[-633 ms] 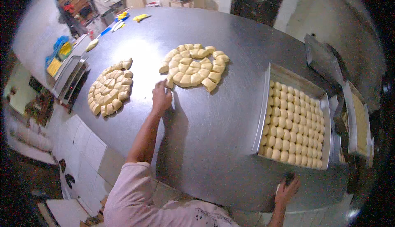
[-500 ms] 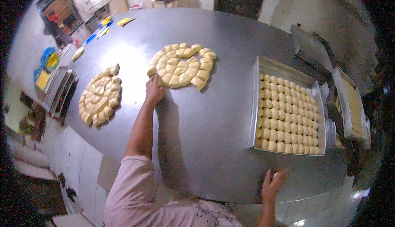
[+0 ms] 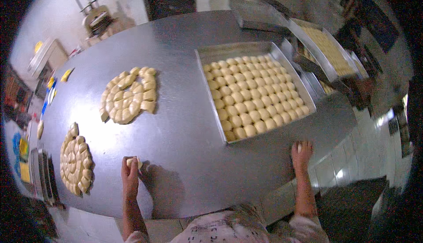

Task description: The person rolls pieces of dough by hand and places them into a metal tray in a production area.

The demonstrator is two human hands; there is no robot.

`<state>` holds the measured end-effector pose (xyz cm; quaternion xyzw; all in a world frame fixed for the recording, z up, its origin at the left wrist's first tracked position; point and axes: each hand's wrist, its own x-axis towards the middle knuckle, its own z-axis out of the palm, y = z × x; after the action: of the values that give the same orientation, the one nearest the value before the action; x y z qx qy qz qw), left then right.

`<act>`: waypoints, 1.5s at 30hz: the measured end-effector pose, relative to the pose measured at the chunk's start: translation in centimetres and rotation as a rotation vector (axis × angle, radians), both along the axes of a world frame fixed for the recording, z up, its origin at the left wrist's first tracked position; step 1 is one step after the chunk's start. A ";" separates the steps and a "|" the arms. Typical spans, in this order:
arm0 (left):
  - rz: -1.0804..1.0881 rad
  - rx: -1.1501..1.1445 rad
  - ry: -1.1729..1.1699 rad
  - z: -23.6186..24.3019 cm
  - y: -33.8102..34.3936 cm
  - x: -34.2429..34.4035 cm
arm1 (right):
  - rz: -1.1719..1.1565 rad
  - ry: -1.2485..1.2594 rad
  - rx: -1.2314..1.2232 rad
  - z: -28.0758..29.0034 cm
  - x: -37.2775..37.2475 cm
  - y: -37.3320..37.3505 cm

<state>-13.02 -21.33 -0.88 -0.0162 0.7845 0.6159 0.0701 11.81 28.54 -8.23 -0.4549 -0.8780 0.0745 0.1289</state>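
My left hand (image 3: 129, 172) is closed on a small pale dough piece (image 3: 137, 160), just above the metal table near its front edge. Two flat rounds of cut dough lie beyond it: a near one (image 3: 76, 161) at the left and a farther one (image 3: 128, 97) toward the middle. On the right, my right hand (image 3: 302, 156) curls its fingers over the table, with a bit of pale dough (image 3: 300, 148) showing between them. Close ahead of that hand stands a large metal tray (image 3: 224, 138), where smooth dough balls (image 3: 255, 93) sit in tight rows.
The grey metal table (image 3: 185, 163) curves round in front of me. At its right edge are more trays, one of them filled with dough (image 3: 324, 45). A scale (image 3: 44, 177) stands at the left edge, and yellow packets (image 3: 67, 75) lie at the far left.
My left hand has left the edge of the farther dough round and come back toward me, holding a piece. The view has swung right. My right hand is now closer to the tray.
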 end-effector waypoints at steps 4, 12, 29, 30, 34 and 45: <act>-0.033 0.280 0.023 0.0 5.3 1.4 | 0.105 0.322 0.272 0.4 -5.5 0.4; -0.149 0.096 -0.098 0.0 11.7 2.5 | -0.019 0.183 -0.285 4.7 -3.5 4.1; 0.183 0.377 -0.185 -0.3 18.3 10.1 | 0.544 1.335 0.241 24.7 -22.8 16.8; 0.201 0.285 -0.192 0.1 18.8 10.2 | 0.457 1.048 0.408 22.2 -25.6 19.4; 0.071 0.305 -0.213 -0.1 16.7 10.1 | 0.539 0.580 -0.022 12.9 -27.3 23.1; -0.888 0.539 -0.666 2.4 24.0 8.8 | 0.918 0.260 -1.382 8.1 -7.5 -4.5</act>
<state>-4.18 2.67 1.55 0.1389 0.4691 0.6663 0.5627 4.29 24.06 -0.14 -0.0168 -0.7109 0.6924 -0.1218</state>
